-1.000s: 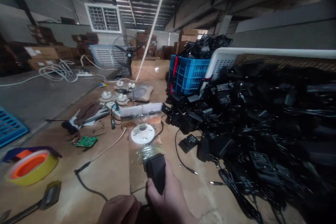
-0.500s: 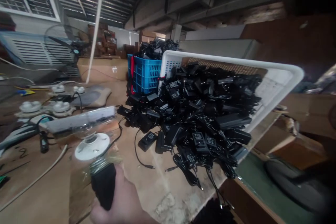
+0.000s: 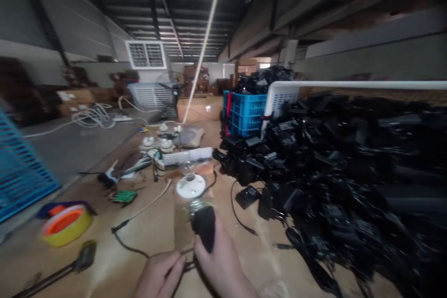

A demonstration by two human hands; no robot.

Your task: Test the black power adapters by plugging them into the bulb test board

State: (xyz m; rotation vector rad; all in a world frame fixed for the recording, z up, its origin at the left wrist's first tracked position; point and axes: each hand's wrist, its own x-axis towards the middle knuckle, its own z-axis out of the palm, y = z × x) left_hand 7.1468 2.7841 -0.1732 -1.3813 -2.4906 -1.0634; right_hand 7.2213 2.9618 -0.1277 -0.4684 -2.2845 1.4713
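Observation:
My right hand [image 3: 218,260] is wrapped round a black power adapter [image 3: 204,226] low in the middle of the view, thumb on its left side. Just beyond the adapter sits a white round lamp socket [image 3: 190,185] on the brown table [image 3: 153,223]. My left hand [image 3: 161,274] is beside the right one, fingers pinched on a thin black cable [image 3: 131,247] that runs left across the table. A large heap of black adapters [image 3: 331,167] spills from a tilted white basket [image 3: 307,86] on the right.
A yellow and orange tape roll [image 3: 66,224] and a dark-handled tool [image 3: 66,267] lie at the left. A green circuit board [image 3: 125,195], more white sockets [image 3: 159,142], a blue crate [image 3: 244,111] and another blue crate [image 3: 17,167] at the far left stand around.
The view swung right toward the adapter heap, then back left. My left hand left the view and is back, pinching the cable. The right hand kept hold of the adapter.

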